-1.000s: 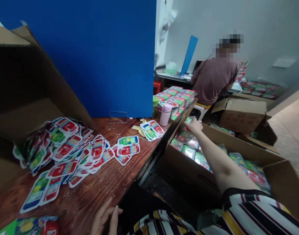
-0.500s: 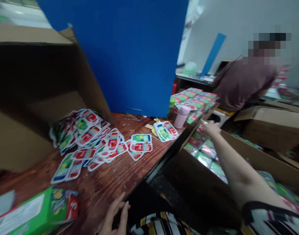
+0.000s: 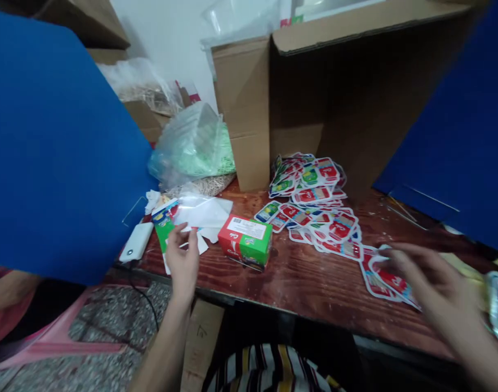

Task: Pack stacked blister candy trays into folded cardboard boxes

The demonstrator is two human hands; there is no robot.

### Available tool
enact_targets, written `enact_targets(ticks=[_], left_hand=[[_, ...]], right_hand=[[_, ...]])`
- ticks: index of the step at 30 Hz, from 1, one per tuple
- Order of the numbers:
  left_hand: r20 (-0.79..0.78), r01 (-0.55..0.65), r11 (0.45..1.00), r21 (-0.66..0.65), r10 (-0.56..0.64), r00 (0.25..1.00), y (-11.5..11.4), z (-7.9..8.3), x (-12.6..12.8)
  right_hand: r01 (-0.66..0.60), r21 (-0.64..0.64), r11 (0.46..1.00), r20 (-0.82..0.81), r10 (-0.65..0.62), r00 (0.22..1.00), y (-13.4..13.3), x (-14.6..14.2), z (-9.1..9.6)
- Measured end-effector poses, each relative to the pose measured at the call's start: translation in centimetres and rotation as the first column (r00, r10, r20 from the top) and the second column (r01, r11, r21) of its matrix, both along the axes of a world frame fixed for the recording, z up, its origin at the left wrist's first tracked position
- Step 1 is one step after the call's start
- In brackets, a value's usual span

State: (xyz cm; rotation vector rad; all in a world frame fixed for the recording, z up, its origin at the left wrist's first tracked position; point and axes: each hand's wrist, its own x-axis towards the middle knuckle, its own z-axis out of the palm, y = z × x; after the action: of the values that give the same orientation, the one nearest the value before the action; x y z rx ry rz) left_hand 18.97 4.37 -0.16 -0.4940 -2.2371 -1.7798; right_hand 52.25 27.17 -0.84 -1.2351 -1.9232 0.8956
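Observation:
My left hand (image 3: 183, 261) is raised above the table's front edge, fingers apart and holding nothing. Beside it lie a flattened green and blue carton (image 3: 164, 228) and white paper sheets (image 3: 208, 211). A red and green printed box (image 3: 245, 242) with a white label rests on the table, between my hands. To its right spreads a pile of flat, can-shaped printed packets (image 3: 314, 198), spilling from a cardboard box. My right hand (image 3: 440, 288), smeared by motion, reaches with fingers apart over packets (image 3: 385, 280) at the pile's right end; whether it touches them is unclear.
A large cardboard box (image 3: 249, 109) stands open on its side behind the packets. Blue panels (image 3: 56, 147) border the workplace. Clear plastic bags (image 3: 191, 144) and a white power bank (image 3: 136, 241) with a cable are at left. Another person's arm (image 3: 14, 296) shows near a pink stool (image 3: 65, 332).
The view has swung left. My right hand has left the carton of boxes at the right and is over the packets. My left hand has come up near the paper sheets.

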Motion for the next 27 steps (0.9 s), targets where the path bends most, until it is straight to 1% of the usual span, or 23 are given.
enact_targets(ticks=[1,2,4,5,7,8,10,12,13,15,17,19,20,22,23,24,25,26,27], left_hand=[[0.078,0.077,0.996,-0.041,-0.074,0.994,-0.2,-0.9,-0.8],[0.144,0.163,0.984,-0.075,-0.151,0.978,-0.2,-1.8,-1.2],[0.234,0.325,0.941,-0.096,-0.296,0.926,0.2,-3.3,-1.0],[0.267,0.383,0.920,-0.086,-0.349,0.898,0.6,-3.9,-0.5],[0.342,0.450,0.892,-0.047,-0.409,0.846,1.3,-4.8,0.8],[0.381,0.452,0.892,-0.028,-0.408,0.830,1.7,-5.0,1.4],[0.437,0.438,0.899,0.010,-0.398,0.807,2.2,-5.2,2.6],[0.471,0.434,0.899,0.066,-0.412,0.780,2.5,-5.2,3.5],[0.491,0.436,0.895,0.095,-0.423,0.761,2.6,-5.0,3.9],[0.545,0.453,0.879,0.146,-0.454,0.705,2.7,-4.7,5.0],[0.574,0.500,0.843,0.198,-0.513,0.638,2.8,-4.5,6.6],[0.555,0.574,0.789,0.218,-0.584,0.592,2.9,-4.4,8.4],[0.529,0.608,0.769,0.199,-0.606,0.594,3.0,-4.4,9.2],[0.452,0.665,0.737,0.117,-0.636,0.625,3.1,-4.4,10.0],[0.408,0.688,0.723,0.068,-0.649,0.642,3.3,-4.5,9.8],[0.360,0.705,0.709,0.016,-0.662,0.657,3.5,-4.5,9.0],[0.319,0.711,0.702,-0.043,-0.665,0.676,3.8,-4.5,7.6],[0.273,0.707,0.699,-0.107,-0.663,0.697,4.1,-4.6,5.7],[0.200,0.651,0.731,-0.203,-0.620,0.759,4.3,-4.6,3.4]], right_hand=[[-0.110,-0.040,0.993,-0.039,0.108,0.993,-0.9,-2.2,-0.6],[-0.236,-0.086,0.968,-0.081,0.229,0.970,-1.7,-4.5,-1.4],[-0.464,-0.165,0.870,-0.158,0.441,0.883,-2.9,-9.2,-3.3],[-0.534,-0.166,0.829,-0.162,0.512,0.844,-3.4,-11.3,-4.5],[-0.611,-0.121,0.782,-0.153,0.594,0.790,-4.2,-14.5,-6.7],[-0.631,-0.095,0.770,-0.154,0.615,0.774,-4.6,-15.6,-7.8],[-0.641,-0.061,0.765,-0.192,0.621,0.760,-5.3,-16.7,-9.3],[-0.617,-0.054,0.785,-0.237,0.590,0.772,-5.6,-16.5,-9.7],[-0.594,-0.052,0.803,-0.244,0.567,0.787,-5.4,-16.1,-9.6],[-0.552,-0.044,0.833,-0.200,0.533,0.822,-4.4,-14.6,-8.6],[-0.555,-0.045,0.830,-0.103,0.549,0.829,-2.7,-12.7,-7.2],[-0.580,-0.064,0.812,-0.020,0.580,0.815,-1.1,-10.6,-6.1],[-0.573,-0.083,0.815,-0.004,0.575,0.818,-0.5,-9.6,-5.9],[-0.543,-0.125,0.830,0.002,0.548,0.837,-0.1,-7.9,-6.0],[-0.518,-0.133,0.845,-0.001,0.523,0.852,-0.2,-7.2,-6.4],[-0.490,-0.130,0.862,-0.004,0.494,0.869,-0.4,-6.7,-6.8],[-0.462,-0.116,0.879,-0.009,0.464,0.886,-0.7,-6.3,-7.2],[-0.444,-0.097,0.891,-0.016,0.444,0.896,-1.0,-6.0,-7.7],[-0.437,-0.079,0.896,-0.021,0.436,0.900,-1.3,-5.8,-8.0]])
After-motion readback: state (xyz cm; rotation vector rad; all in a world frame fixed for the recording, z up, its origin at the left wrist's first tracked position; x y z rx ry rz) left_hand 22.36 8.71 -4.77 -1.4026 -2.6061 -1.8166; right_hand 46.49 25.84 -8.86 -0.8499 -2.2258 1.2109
